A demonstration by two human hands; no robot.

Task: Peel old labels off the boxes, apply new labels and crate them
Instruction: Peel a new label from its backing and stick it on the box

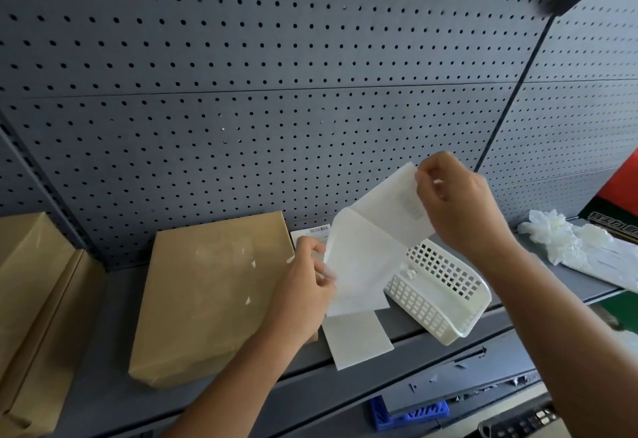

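Above the shelf's point(110, 351) middle, just off its front edge, a white label sheet point(366, 265) hangs in the air between both hands, creased across its width and partly see-through. The left hand point(303, 289) pinches its lower left edge with curled fingers and thumb, and the right hand point(455, 202) pinches the raised upper right corner the same way. The sheet looks very light and limp. It will likely fold, curl or stick to itself if held at one point only, so two opposite edges, gripped at the margins away from any adhesive face, seem the safest hold. Whether a label is parting from a liner here I cannot tell. The brown box point(207, 292) lies flat on the shelf to the left of the hands, its top scuffed with white label scraps. It looks stiff, light and easy to steady by pressing on its face. A second white sheet point(355, 341) lies at the shelf's front edge beneath the hands, a white basket point(445, 296) sits to the right, and a barcoded label point(312, 232) rests near the back edge.
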